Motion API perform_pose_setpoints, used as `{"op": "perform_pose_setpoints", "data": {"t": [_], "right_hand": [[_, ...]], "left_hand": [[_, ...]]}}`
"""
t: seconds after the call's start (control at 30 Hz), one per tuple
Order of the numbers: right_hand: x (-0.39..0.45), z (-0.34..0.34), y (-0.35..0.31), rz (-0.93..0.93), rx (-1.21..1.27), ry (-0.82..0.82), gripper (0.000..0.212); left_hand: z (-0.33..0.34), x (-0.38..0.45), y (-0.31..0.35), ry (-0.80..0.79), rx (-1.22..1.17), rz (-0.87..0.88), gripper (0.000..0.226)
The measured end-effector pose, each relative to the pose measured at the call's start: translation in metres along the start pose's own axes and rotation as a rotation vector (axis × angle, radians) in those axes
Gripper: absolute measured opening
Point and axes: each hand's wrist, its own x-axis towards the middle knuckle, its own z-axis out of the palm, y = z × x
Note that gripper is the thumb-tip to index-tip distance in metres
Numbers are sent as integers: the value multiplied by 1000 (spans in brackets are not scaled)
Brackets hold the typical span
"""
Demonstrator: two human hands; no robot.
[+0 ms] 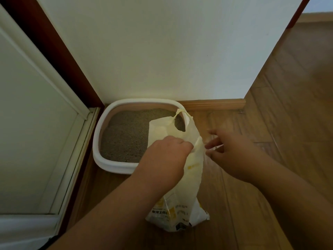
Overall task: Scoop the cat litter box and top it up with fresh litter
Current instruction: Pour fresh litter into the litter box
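Note:
A white litter box (pixel 100 134) with grey litter (pixel 126 134) inside stands on the wood floor against the wall. In front of its right side stands a pale yellow and white litter bag (pixel 191 177), upright, with a loop handle at its top. My left hand (pixel 165 156) grips the bag's upper part, fingers curled into the plastic. My right hand (pixel 232 152) is just right of the bag's top edge, fingers spread and loosely bent, its fingertips close to the bag's edge; whether they touch it I cannot tell.
A white wall (pixel 162 51) rises behind the box, with a wooden skirting board (pixel 212 103) at its foot. A white door frame (pixel 59 141) and a dark red post (pixel 54 51) stand at the left. Wood floor (pixel 270 123) extends to the right.

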Motion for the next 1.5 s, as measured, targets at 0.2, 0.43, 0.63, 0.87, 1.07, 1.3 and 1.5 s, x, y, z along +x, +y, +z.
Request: {"op": "perform_pose_setpoints", "data": {"t": [0.2,0.43,0.63,0.87,1.07,1.3,1.5], "right_hand": [[-2,14,-3,-16,-56,-80,41],[-1,14,2,-41,-64,-126,45],[-8,12,2,-75,-52,-186,55],[-14,12,0,-133,-64,-239,61],[-15,1,-1,-125,-75,-212,63],[-17,-7,4,-86,-100,-89,49],[-19,-12,4,-93,-116,-171,67]], "left_hand": [[4,1,6,-15,-18,-72,19],[9,1,18,58,-5,-86,18],[3,7,16,-29,59,-154,25],[19,5,20,-28,-192,-230,21],[27,11,16,-104,-215,-254,40],[21,8,31,-44,-343,-226,41],[-9,-9,45,25,-485,-185,44]]}}
